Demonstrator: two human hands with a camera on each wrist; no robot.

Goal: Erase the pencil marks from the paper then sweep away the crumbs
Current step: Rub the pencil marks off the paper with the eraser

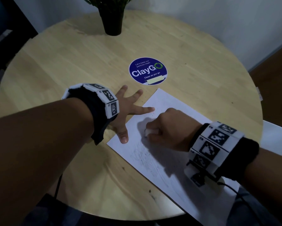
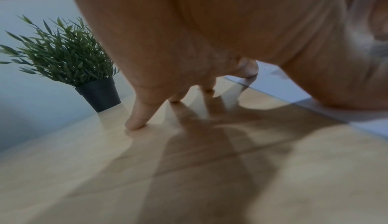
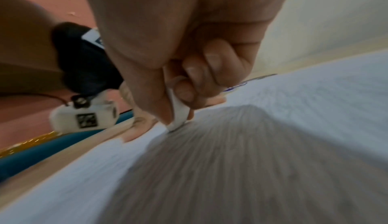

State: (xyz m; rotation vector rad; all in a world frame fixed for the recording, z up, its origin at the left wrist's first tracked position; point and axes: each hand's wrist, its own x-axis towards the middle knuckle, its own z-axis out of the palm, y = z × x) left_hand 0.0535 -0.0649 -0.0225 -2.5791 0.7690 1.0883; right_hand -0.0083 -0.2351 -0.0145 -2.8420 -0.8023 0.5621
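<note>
1. Gripping a small white eraser between thumb and curled fingers, the right hand presses the eraser's lower end onto the paper; the right wrist view shows that tip touching the sheet.
2. Pencil marks lie as grey hatching on the paper just nearer the person than the eraser, and a few dark crumbs are scattered beside the left forefinger.
3. The left hand is spread flat with straight fingers, holding nothing: its thumb and forefinger rest on the paper's left part, while the other fingertips touch bare wood, as the left wrist view shows.
4. The paper lies askew on the round wooden table, with its near right end running past the table's near rim.
5. The only container is a dark pot at the far edge, standing upright and holding a green leafy plant; it is well apart from both hands.
6. A round blue sticker reading "ClayGo" sits flat just beyond the paper's far corner.
7. Bare wood spreads left of the sheet and between the sticker and the pot.
</note>
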